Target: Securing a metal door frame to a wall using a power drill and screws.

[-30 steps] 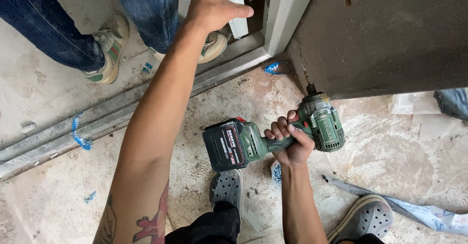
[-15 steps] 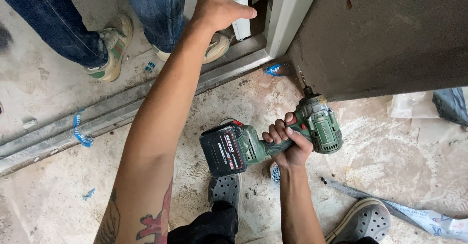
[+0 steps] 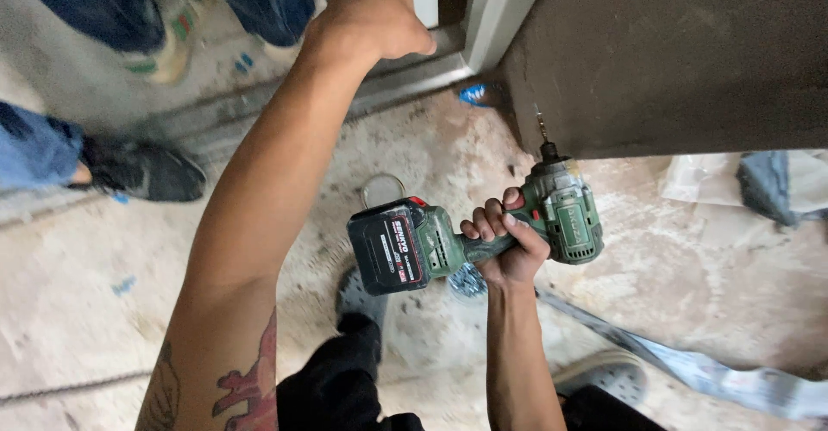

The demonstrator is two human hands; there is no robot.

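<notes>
Since a moment ago the view has tipped and closed in: the dark wall slab [image 3: 690, 52] now fills the upper right, and a black shoe [image 3: 142, 171] below a blue trouser leg has come in at the left edge, where only the other person's pale sneakers [image 3: 172, 39] stood before. Your own stance has barely shifted, so the work reads as holding at the same spot rather than moving on.

Your left arm reaches long and straight up the picture, forearm bare, with your left hand [image 3: 375, 13] pressed against the pale door frame [image 3: 504, 9]. The fingers fold out of sight, so I cannot tell whether they grip it or only lean on it.

Your right hand [image 3: 509, 241] is closed around the handle of the green cordless driver [image 3: 483, 233], wrist bent, index finger up by the trigger. The driver sits level in mid-air over the dusty concrete floor [image 3: 86, 310], battery pack toward you, its bit [image 3: 542, 129] pointing up at the lower edge of the slab, right at it or just short.
</notes>
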